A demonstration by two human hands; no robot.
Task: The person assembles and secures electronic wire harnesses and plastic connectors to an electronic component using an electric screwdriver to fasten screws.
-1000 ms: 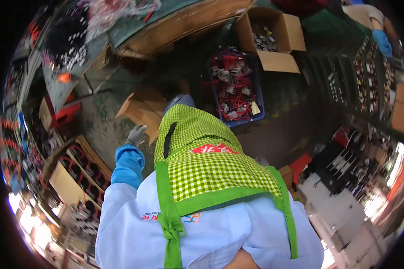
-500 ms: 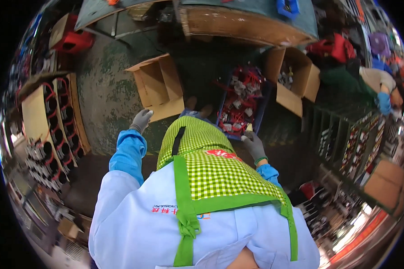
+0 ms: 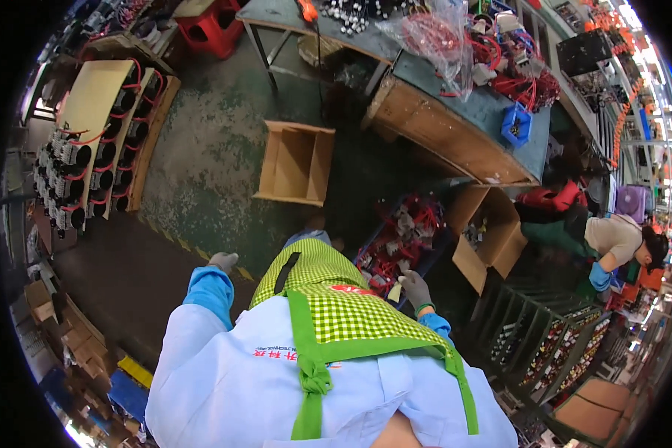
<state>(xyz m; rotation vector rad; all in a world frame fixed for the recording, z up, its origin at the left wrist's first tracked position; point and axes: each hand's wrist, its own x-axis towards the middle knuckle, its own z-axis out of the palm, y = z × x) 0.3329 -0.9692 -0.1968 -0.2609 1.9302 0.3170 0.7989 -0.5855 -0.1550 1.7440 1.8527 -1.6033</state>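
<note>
My left hand (image 3: 223, 261), in a grey glove with a blue sleeve cover, hangs beside my apron with its fingers loosely stretched and nothing visible in them. Ahead of it, apart from the hand, an open cardboard box (image 3: 275, 168) rests on the floor. In front of my right side, my grey-gloved right hand (image 3: 414, 290) grips a small pale yellow flat piece (image 3: 394, 292); its exact kind is too small to tell. Just beyond that hand sits a blue crate (image 3: 439, 250) filled with red-wired parts (image 3: 403, 231).
A second open cardboard box (image 3: 464, 267) stands right of the crate. Beyond are a workbench (image 3: 455, 112) with red wire bundles and a blue bin (image 3: 516, 125). Dark slotted racks (image 3: 526, 328) and a bending co-worker (image 3: 612, 237) are at right. A rack of black round parts (image 3: 104, 145) stands left.
My view has turned and shifted. My left hand, earlier at the cardboard box's flap, is now apart from it. The pale piece stays in my right hand, which has moved close to the crate's near end.
</note>
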